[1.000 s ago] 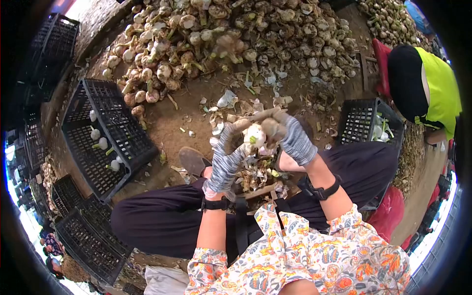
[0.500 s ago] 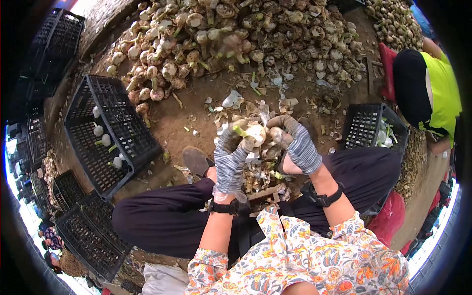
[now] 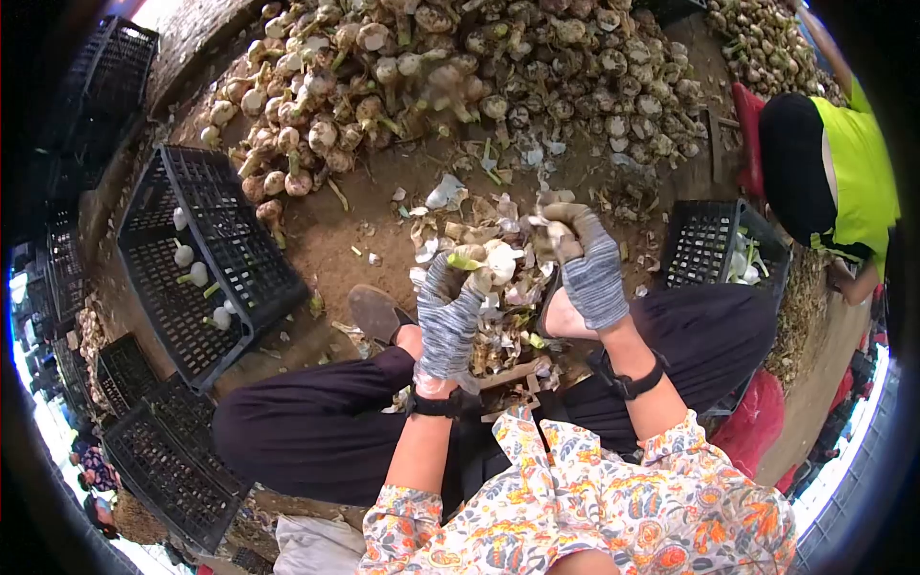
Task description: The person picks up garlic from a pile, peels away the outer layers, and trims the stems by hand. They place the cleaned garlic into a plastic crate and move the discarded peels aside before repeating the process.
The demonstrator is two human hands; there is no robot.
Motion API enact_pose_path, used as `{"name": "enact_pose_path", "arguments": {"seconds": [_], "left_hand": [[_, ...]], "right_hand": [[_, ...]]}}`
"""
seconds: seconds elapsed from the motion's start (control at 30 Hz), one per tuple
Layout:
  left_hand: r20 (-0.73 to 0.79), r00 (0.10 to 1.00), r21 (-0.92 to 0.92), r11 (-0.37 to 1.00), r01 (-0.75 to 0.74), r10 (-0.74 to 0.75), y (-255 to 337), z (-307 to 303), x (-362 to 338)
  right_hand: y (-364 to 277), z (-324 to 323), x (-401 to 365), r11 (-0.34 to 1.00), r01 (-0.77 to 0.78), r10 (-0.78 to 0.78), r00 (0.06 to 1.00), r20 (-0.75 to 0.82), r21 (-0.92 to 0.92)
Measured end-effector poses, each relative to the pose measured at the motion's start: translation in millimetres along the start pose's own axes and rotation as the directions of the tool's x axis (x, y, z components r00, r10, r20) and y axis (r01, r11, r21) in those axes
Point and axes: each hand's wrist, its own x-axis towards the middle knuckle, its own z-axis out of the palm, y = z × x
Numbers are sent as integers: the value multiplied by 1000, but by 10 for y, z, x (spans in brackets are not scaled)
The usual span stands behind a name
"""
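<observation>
In my gloved left hand (image 3: 448, 311) is a white garlic bulb (image 3: 500, 261), held at its green stem end near the thumb. My gloved right hand (image 3: 586, 259) is raised just right of the bulb, apart from it, with its fingers curled round husk or something else, blurred. Beneath both hands lies a heap of peeled skins (image 3: 503, 331) on the ground between my feet.
A large pile of unpeeled garlic (image 3: 383, 81) lies ahead. Black crates stand at left (image 3: 225, 240) and right (image 3: 702, 244), both with white bulbs. A person in a yellow top (image 3: 858, 177) is at the far right. More crates (image 3: 172, 470) sit at lower left.
My right hand has moved away from the bulb, up and to the right. My left hand still holds the bulb, which shows more white. The view has shifted slightly.
</observation>
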Motion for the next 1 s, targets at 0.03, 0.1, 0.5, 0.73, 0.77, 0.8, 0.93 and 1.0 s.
{"name": "enact_pose_path", "arguments": {"seconds": [0.03,0.1,0.5,0.73,0.77,0.8,0.93,1.0], "left_hand": [[49,999,31,999,-20,18,34,11,-6],[77,995,102,992,-77,70,21,2,-1],[-1,956,84,952,-293,294,-72,-143,116],[60,982,-287,945,-158,182,-146,-134,131],[57,985,-296,945,-139,163,-187,-177,143],[53,988,-305,945,-119,142,-249,-238,156],[113,988,-393,918,-51,103,-191,-193,120],[78,994,-401,915,-44,81,-220,-203,109]], "right_hand": [[-29,37,-40,994,75,-80,995,61,73],[-127,85,-60,977,148,-165,980,107,155],[72,-132,0,890,-395,331,903,273,228],[-126,144,4,962,-70,12,977,215,263],[-119,195,29,991,-66,32,962,272,116],[-143,251,38,998,-55,62,943,326,-33],[-352,189,15,998,-30,3,898,441,54],[-339,143,-37,918,-282,119,867,484,279]]}}
